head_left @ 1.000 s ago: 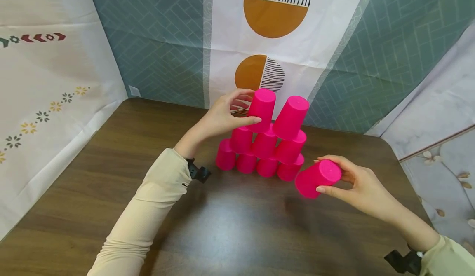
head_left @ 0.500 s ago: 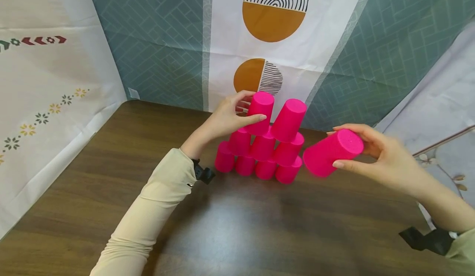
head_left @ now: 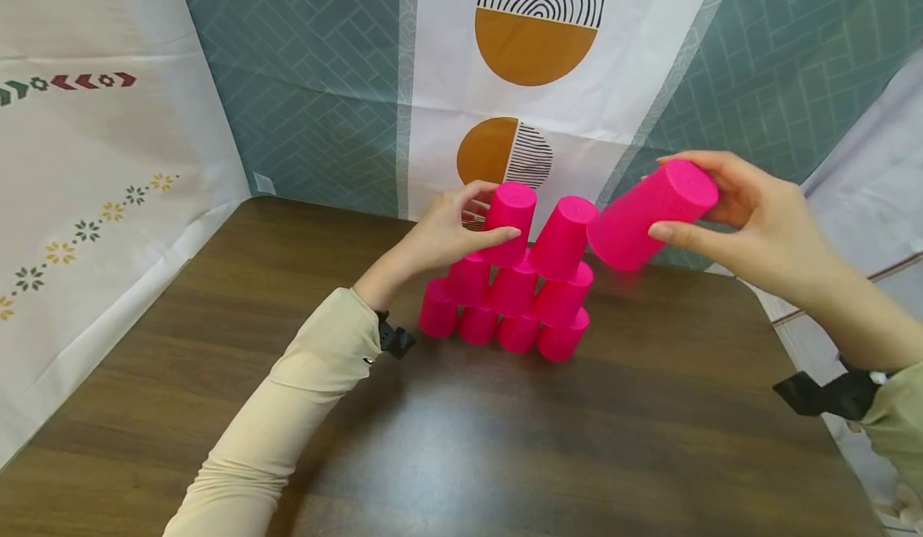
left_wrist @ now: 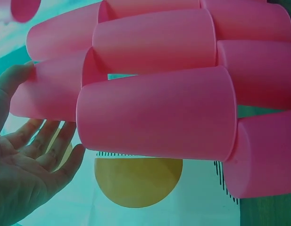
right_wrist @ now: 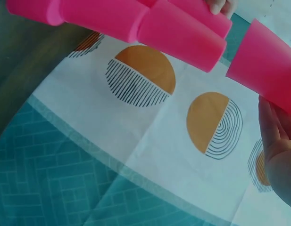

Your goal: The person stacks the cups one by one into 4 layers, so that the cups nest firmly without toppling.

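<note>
Our right hand (head_left: 757, 220) grips a loose pink cup (head_left: 652, 212), tilted, in the air just right of the pyramid (head_left: 515, 280). Our left hand (head_left: 447, 232) pinches the top-left cup (head_left: 510, 212). We judge them light, stiff, slick plastic; take them by the sidewall. All inverted; contents hidden.

Dark wooden table (head_left: 649, 441) — behind it a teal tiled backdrop (head_left: 317, 80), white banner (head_left: 447, 56) with orange half-circles.
</note>
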Demonstrator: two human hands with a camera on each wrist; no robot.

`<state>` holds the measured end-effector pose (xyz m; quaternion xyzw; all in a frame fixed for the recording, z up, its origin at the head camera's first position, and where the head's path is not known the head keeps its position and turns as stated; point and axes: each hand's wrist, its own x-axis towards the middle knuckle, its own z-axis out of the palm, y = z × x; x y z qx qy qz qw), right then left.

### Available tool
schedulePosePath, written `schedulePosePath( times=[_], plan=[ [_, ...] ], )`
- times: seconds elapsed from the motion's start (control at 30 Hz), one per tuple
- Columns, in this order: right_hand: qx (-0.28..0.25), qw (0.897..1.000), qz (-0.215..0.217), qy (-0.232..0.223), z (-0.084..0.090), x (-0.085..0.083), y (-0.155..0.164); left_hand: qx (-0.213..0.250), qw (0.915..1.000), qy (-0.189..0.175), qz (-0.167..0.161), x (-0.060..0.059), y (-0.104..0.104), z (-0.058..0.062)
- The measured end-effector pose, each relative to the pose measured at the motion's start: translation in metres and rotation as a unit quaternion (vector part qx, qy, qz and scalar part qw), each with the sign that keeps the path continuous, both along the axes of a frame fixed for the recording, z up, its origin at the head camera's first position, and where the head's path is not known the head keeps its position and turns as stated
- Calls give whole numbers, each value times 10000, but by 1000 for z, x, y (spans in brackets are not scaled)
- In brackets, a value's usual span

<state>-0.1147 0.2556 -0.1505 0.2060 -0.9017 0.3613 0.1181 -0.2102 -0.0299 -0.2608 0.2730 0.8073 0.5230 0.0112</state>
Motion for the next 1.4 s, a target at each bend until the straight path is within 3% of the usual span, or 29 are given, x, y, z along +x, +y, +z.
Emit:
schedulePosePath(
  times=[0.23, 0.6, 1.1, 1.4],
  plan=[
    [-40, 9987, -398, -303, 11, -33, -20, -88, 10000, 16, 4, 0, -1, -1],
    [468, 9968, -425, -483, 14, -69, -54, 118, 9999, 46, -14, 0, 1, -5],
    [924, 9939, -229, -563, 12, -77, -65, 80, 9999, 48, -115, -2, 1, -5],
    [1002, 9885, 86, -1130, 6, -79, -65, 4, 9998, -30, -172, -3, -2, -12]
  ],
)
